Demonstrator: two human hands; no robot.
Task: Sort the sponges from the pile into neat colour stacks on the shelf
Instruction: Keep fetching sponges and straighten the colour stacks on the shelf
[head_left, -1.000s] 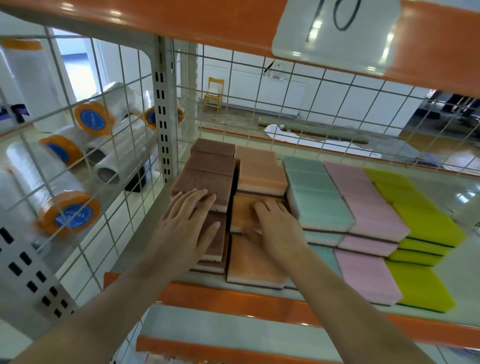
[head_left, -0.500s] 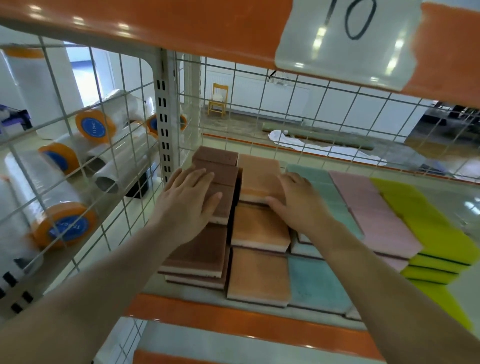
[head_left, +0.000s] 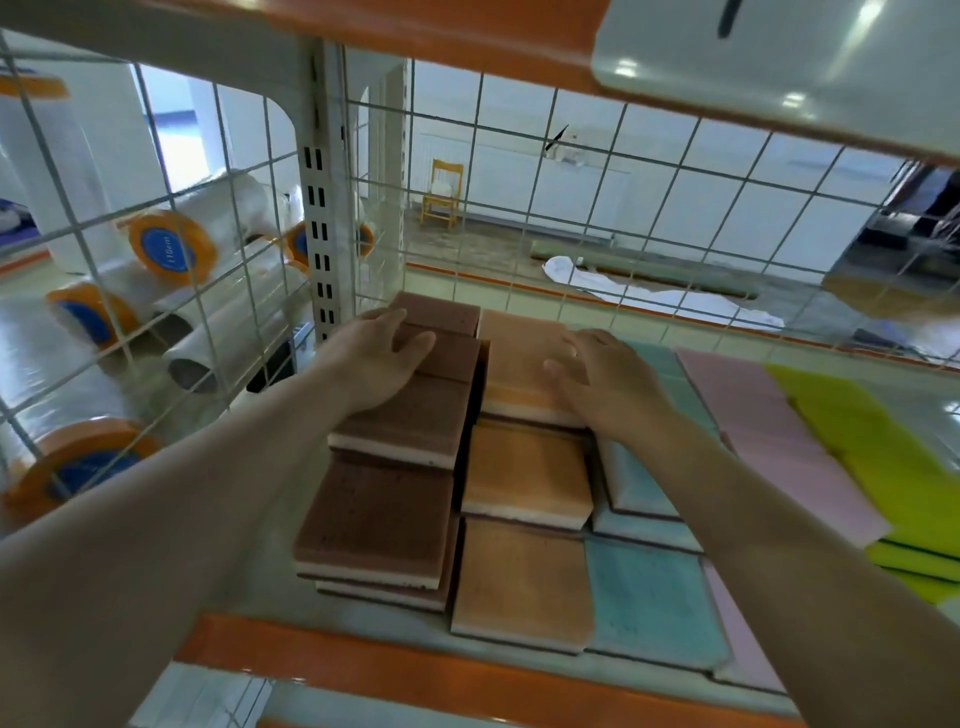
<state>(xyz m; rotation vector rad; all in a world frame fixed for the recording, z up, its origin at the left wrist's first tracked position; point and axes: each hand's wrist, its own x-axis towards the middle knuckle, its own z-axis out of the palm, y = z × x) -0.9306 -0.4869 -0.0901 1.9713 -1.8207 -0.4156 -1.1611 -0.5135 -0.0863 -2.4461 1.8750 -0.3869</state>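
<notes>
A: A pale room shows behind the wire mesh back (head_left: 571, 208) of the shelf (head_left: 415, 670), with a yellow chair (head_left: 444, 192) far off by the wall and rolls of clear film (head_left: 171, 249) in the bay to the left.

B: And the sponges?

A: Laid out on the shelf by colour, left to right: brown sponges (head_left: 395, 467), orange sponges (head_left: 524, 478), teal sponges (head_left: 649, 592), pink sponges (head_left: 779, 436) and yellow-green sponges (head_left: 883, 457). Each colour runs front to back in overlapping layers, scourer side hidden.

B: What are the hands doing?

A: The left hand (head_left: 376, 358) lies flat on the rear brown sponges, fingers straight and relaxed, gripping nothing. The right hand (head_left: 597, 379) rests on the rear orange sponge, fingers spread flat too, with its outer edge over the teal row.

B: Why flat palms?

A: I'd judge they're pressing and squaring the two rows, nudging the soft blocks into line without lifting them. Sponge gives under pressure, so a broad palm moves a whole stack evenly.

B: Any pile left?

A: None in view; the sorting looks near done.
</notes>
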